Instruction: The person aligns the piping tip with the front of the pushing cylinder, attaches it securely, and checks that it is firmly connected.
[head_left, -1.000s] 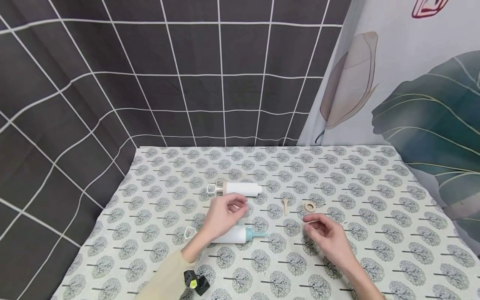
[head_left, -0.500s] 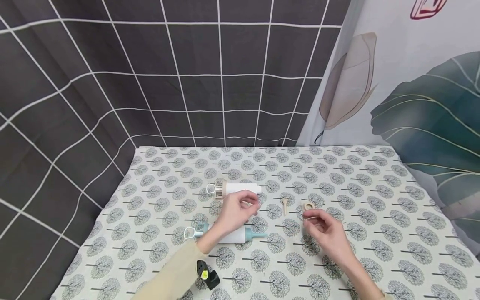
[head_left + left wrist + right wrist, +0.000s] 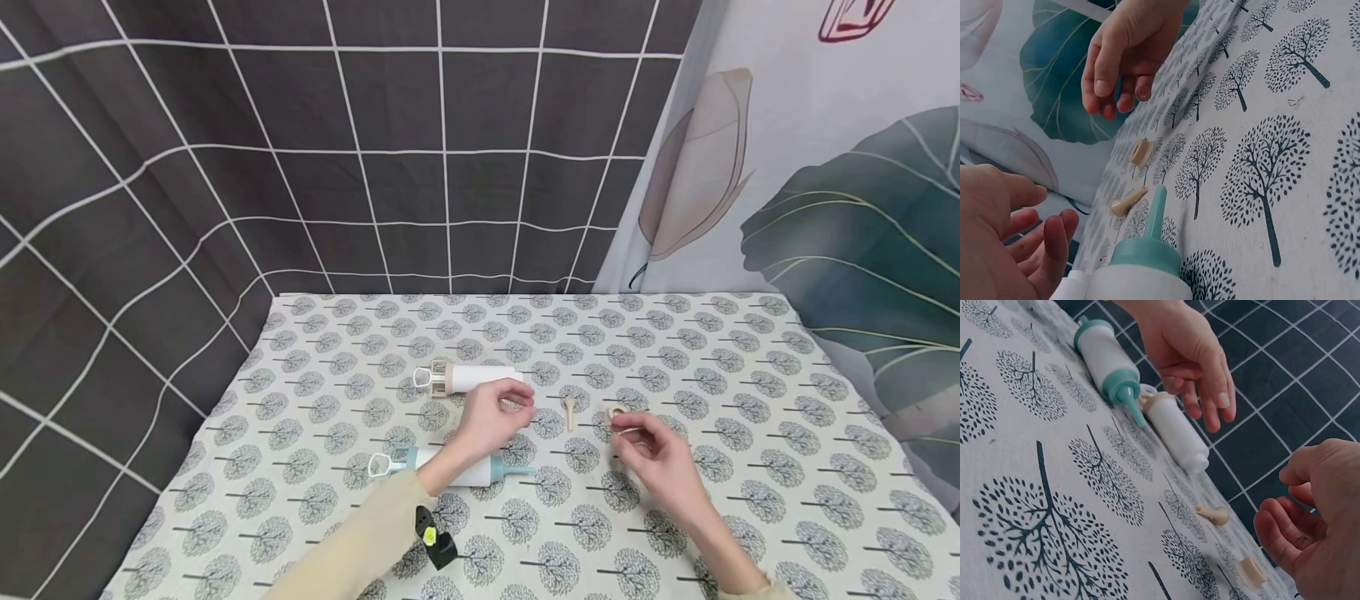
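Two white tube dispensers lie on the tree-print cloth (image 3: pixel 750 467). The farther tube (image 3: pixel 480 377) has a beige plunger end; the nearer one (image 3: pixel 457 471) has a teal nozzle (image 3: pixel 1147 250). My left hand (image 3: pixel 517 402) hovers by the far tube's right end, fingers loosely curled, holding nothing. A small beige nozzle tip (image 3: pixel 570 410) and a beige ring (image 3: pixel 618 412) lie between the hands. My right hand (image 3: pixel 624 433) hangs just in front of the ring, fingers relaxed and empty. The right wrist view shows the left hand (image 3: pixel 1194 356), both tubes, the tip (image 3: pixel 1216 515) and the ring (image 3: pixel 1250 572).
A dark grid-patterned curtain (image 3: pixel 375 150) backs the table and its left side. A pale leaf-print curtain (image 3: pixel 825 183) hangs at the right. A black wrist device (image 3: pixel 435 537) with a yellow spot sits on my left forearm.
My left hand moved right and away from me, from above the teal-nozzle tube to the far tube's right end. My right hand crept toward the beige ring.
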Demonstrator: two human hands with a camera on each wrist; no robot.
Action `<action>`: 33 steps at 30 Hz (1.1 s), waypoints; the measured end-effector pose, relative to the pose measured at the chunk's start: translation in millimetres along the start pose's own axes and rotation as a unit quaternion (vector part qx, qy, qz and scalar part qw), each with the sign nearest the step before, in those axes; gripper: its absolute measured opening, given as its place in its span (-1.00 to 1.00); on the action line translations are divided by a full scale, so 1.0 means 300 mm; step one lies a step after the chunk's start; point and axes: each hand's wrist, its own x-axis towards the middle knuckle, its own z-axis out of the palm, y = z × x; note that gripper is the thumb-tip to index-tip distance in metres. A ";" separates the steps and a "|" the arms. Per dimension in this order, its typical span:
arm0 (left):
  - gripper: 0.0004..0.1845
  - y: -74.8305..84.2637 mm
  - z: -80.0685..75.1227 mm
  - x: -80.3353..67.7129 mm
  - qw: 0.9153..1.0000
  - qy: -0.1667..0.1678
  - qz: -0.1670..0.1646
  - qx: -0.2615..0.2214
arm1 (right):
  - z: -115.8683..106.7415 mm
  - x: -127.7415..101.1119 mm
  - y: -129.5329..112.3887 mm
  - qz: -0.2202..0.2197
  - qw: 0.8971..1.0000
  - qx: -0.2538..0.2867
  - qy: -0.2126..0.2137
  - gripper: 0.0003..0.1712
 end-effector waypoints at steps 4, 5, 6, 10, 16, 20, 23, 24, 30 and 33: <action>-0.73 0.002 0.025 0.008 1.000 0.000 -0.017 0.003 | -0.009 0.005 0.005 -0.001 1.000 -0.003 0.001 -0.68; -0.72 0.003 0.031 0.009 1.000 0.001 -0.020 0.005 | -0.011 0.006 0.007 -0.001 1.000 -0.004 0.002 -0.68; -0.72 0.002 0.037 0.010 1.000 0.004 -0.022 0.006 | -0.013 0.006 0.008 -0.002 1.000 -0.004 0.003 -0.68; -0.72 0.003 0.056 0.019 1.000 0.013 -0.019 0.013 | -0.018 0.008 0.012 0.001 1.000 -0.003 0.008 -0.67; -0.69 0.002 0.075 0.031 1.000 -0.009 -0.016 -0.001 | -0.024 0.011 0.019 0.001 1.000 -0.001 0.009 -0.66; -0.67 -0.003 0.085 0.040 1.000 -0.018 -0.011 -0.005 | -0.030 0.014 0.020 -0.003 1.000 -0.002 0.013 -0.66; -0.67 -0.005 0.093 0.049 1.000 -0.016 -0.004 -0.009 | -0.034 0.018 0.020 -0.016 1.000 -0.007 0.016 -0.66; -0.66 -0.005 0.096 0.052 1.000 -0.016 -0.003 -0.011 | -0.036 0.020 0.020 -0.019 1.000 -0.010 0.017 -0.66; -0.67 -0.004 0.117 0.067 1.000 -0.020 0.005 -0.006 | -0.046 0.026 0.022 -0.025 0.999 -0.018 0.018 -0.66; -0.67 -0.005 0.126 0.072 1.000 -0.020 0.003 0.003 | -0.051 0.028 0.024 -0.023 0.999 -0.020 0.016 -0.65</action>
